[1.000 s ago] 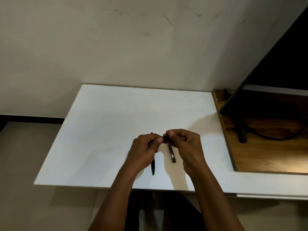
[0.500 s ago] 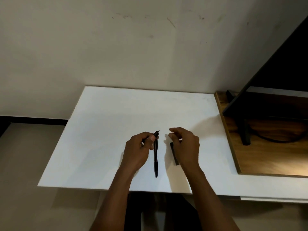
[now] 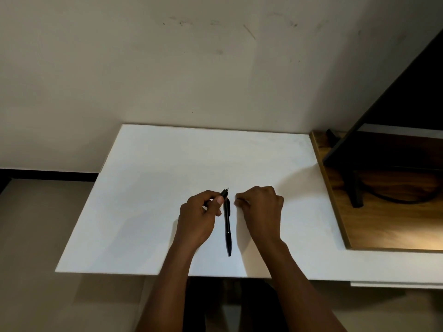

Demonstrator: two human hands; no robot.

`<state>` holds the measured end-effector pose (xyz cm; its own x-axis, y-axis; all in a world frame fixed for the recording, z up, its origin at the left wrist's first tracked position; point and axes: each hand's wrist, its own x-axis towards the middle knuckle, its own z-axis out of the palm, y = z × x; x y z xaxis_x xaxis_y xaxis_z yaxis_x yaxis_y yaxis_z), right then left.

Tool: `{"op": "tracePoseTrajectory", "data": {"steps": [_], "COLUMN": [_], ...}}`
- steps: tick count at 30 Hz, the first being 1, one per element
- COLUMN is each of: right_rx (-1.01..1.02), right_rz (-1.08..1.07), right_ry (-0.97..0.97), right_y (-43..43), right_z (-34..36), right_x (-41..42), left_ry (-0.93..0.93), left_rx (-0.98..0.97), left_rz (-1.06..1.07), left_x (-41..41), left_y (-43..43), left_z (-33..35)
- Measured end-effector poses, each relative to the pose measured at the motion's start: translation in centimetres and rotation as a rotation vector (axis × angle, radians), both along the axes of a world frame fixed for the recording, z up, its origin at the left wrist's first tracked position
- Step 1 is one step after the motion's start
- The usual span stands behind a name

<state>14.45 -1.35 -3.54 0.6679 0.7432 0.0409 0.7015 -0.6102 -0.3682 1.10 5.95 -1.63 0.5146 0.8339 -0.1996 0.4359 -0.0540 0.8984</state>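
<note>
A black pen [image 3: 227, 226] lies lengthwise on the white board [image 3: 148, 188], its lower end pointing toward me. My left hand [image 3: 199, 219] pinches the pen's far end between thumb and fingers, and that end, with a pale tip, stands slightly raised and tilted. My right hand [image 3: 260, 209] rests on the board just right of the pen, its fingers curled inward. Only a thin dark sliver shows at its fingertips. The dark pen part it had before is hidden behind the hand.
The board's front edge runs just below my wrists, with open floor to the left. A wooden shelf [image 3: 374, 226] adjoins the board on the right, carrying a dark stand [image 3: 354, 188], a cable and a slanted black panel. A wall rises behind the board.
My hands have separated from a joined grip. The left one has brought the pen down along the board. The right one has moved right, and its dark part has gone out of sight.
</note>
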Motion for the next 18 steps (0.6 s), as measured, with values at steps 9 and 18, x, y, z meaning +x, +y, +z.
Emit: {"op": "tracePoseTrajectory", "data": {"steps": [9, 18], "right_rx": [0.548, 0.499], "right_rz": [-0.265, -0.065], "right_ry": [0.615, 0.829], "right_y": [-1.3, -1.5], "right_z": [1.9, 1.7], "right_x": [1.3, 1.0], "left_ry": [0.046, 0.076], "left_rx": [0.005, 0.016], "left_rz": [-0.018, -0.069], "left_x": [0.3, 1.0], "left_y": [-0.1, -0.5], "left_z": [-0.4, -0.1]}}
